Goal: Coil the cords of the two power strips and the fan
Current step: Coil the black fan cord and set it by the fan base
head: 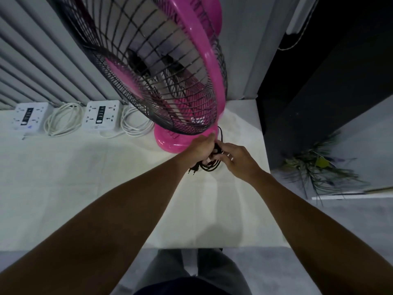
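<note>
While both white strip cords lie coiled at ten o'clock, the left hand [202, 149] clamps the fan's black cord bundle [210, 163], loops hanging toward six o'clock. Right hand [236, 160], fingers loosely curled, touches the bundle from three o'clock, beside the fan base [168, 143].

My fan [170, 60] is bright pink with a black wire grille. Its cord [212, 165] in my hands is black. Both power strips [29, 116] [102, 114] are white with dark centre panels; their coiled cords [63, 120] [136, 124] are white. The table [85, 177] is off-white.
</note>
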`<state>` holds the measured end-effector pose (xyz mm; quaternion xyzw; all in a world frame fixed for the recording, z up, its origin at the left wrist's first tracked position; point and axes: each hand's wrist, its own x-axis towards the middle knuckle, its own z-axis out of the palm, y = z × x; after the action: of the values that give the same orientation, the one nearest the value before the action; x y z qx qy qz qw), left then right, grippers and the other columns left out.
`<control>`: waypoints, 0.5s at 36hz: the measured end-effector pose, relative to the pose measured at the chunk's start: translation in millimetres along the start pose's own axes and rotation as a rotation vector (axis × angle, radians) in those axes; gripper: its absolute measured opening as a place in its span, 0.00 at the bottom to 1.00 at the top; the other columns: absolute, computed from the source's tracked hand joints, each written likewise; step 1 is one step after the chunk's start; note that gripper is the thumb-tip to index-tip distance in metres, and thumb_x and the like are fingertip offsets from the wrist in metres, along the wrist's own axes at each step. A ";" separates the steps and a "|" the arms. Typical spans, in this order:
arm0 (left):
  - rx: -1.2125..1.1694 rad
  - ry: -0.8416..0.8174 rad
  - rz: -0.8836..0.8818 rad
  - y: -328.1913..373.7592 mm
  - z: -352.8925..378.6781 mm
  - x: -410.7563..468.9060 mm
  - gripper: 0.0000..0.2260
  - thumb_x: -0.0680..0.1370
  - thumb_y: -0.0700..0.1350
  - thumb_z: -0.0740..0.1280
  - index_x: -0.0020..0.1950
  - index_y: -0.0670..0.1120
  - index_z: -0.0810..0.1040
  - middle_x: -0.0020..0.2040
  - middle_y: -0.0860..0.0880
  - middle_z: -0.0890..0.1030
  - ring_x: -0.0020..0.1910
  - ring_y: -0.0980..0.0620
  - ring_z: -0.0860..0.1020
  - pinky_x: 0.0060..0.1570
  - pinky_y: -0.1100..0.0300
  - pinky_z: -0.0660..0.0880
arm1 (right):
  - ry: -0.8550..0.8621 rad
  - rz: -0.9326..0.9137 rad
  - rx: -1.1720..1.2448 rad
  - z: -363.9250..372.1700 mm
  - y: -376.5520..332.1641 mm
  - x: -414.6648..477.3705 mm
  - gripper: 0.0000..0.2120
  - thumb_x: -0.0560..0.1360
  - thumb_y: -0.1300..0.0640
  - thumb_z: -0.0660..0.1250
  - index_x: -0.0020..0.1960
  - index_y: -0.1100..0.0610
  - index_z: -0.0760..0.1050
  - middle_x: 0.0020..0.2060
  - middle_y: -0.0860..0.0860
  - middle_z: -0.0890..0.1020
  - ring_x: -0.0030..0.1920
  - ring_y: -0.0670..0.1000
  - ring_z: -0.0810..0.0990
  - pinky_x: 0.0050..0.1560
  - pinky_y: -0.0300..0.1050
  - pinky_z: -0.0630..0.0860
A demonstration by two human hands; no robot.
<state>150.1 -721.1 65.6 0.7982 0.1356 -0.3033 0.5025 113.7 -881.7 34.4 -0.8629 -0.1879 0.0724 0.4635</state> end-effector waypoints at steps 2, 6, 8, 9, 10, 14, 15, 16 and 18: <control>-0.005 -0.002 -0.005 0.1 0.4 0.1 0.33 0.82 0.65 0.47 0.41 0.40 0.78 0.20 0.51 0.76 0.16 0.54 0.70 0.21 0.65 0.68 | -0.014 0.009 0.005 -2.3 2.2 2.9 0.15 0.78 0.56 0.69 0.64 0.46 0.79 0.43 0.43 0.86 0.43 0.47 0.83 0.47 0.40 0.78; 0.133 0.020 0.052 -3.4 -0.3 0.4 0.36 0.81 0.68 0.45 0.38 0.42 0.79 0.21 0.52 0.77 0.18 0.57 0.75 0.28 0.61 0.70 | 0.005 0.105 0.009 -7.6 8.6 4.5 0.08 0.78 0.55 0.68 0.52 0.49 0.85 0.38 0.46 0.86 0.39 0.48 0.84 0.44 0.46 0.78; 0.175 -0.005 0.102 -5.5 0.0 2.4 0.33 0.81 0.67 0.48 0.38 0.44 0.80 0.22 0.54 0.78 0.22 0.58 0.76 0.32 0.60 0.70 | 0.039 0.171 0.009 -9.9 10.5 4.7 0.08 0.78 0.54 0.68 0.47 0.48 0.87 0.35 0.46 0.85 0.38 0.46 0.83 0.42 0.44 0.77; 0.174 -0.032 0.125 -6.5 -0.1 3.1 0.32 0.81 0.66 0.51 0.40 0.44 0.81 0.26 0.53 0.80 0.25 0.56 0.77 0.35 0.59 0.71 | 0.056 0.207 0.000 -10.7 11.7 5.0 0.08 0.78 0.53 0.68 0.46 0.48 0.87 0.34 0.45 0.85 0.37 0.45 0.82 0.41 0.43 0.77; 0.164 -0.061 0.147 -7.4 -0.4 3.7 0.30 0.81 0.66 0.54 0.43 0.42 0.82 0.31 0.52 0.81 0.30 0.54 0.77 0.39 0.58 0.73 | 0.072 0.243 -0.006 -11.6 12.9 5.1 0.08 0.78 0.53 0.68 0.45 0.48 0.87 0.33 0.44 0.84 0.35 0.44 0.81 0.41 0.43 0.78; 0.096 -0.135 0.190 -8.4 0.2 1.8 0.26 0.82 0.61 0.59 0.50 0.40 0.82 0.41 0.48 0.81 0.40 0.51 0.78 0.49 0.54 0.74 | 0.103 0.318 0.013 -16.3 16.0 6.4 0.07 0.77 0.55 0.70 0.44 0.51 0.87 0.30 0.48 0.82 0.33 0.50 0.81 0.41 0.50 0.81; 0.108 -0.144 0.192 -6.9 0.5 0.8 0.24 0.82 0.61 0.58 0.49 0.41 0.82 0.42 0.49 0.81 0.43 0.51 0.79 0.49 0.55 0.74 | 0.107 0.331 0.012 -17.6 17.1 7.2 0.07 0.77 0.55 0.70 0.44 0.50 0.87 0.30 0.49 0.83 0.33 0.50 0.82 0.41 0.50 0.82; 0.110 -0.153 0.187 -5.3 1.1 0.1 0.23 0.82 0.60 0.57 0.49 0.44 0.81 0.43 0.49 0.82 0.44 0.52 0.79 0.48 0.56 0.74 | 0.116 0.354 0.015 -19.1 18.9 8.2 0.08 0.77 0.55 0.70 0.44 0.49 0.87 0.30 0.48 0.84 0.32 0.50 0.83 0.40 0.50 0.82; 0.081 -0.173 0.168 -2.1 0.8 -0.6 0.20 0.83 0.60 0.56 0.50 0.46 0.79 0.47 0.48 0.83 0.48 0.52 0.80 0.48 0.57 0.73 | 0.154 0.426 0.055 -22.6 24.4 9.6 0.09 0.77 0.54 0.69 0.41 0.48 0.86 0.32 0.48 0.85 0.31 0.49 0.84 0.39 0.50 0.84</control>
<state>148.2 -720.8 64.3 0.7972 0.0121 -0.3331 0.5033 135.6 -907.6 27.2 -0.8730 0.0367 0.1076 0.4742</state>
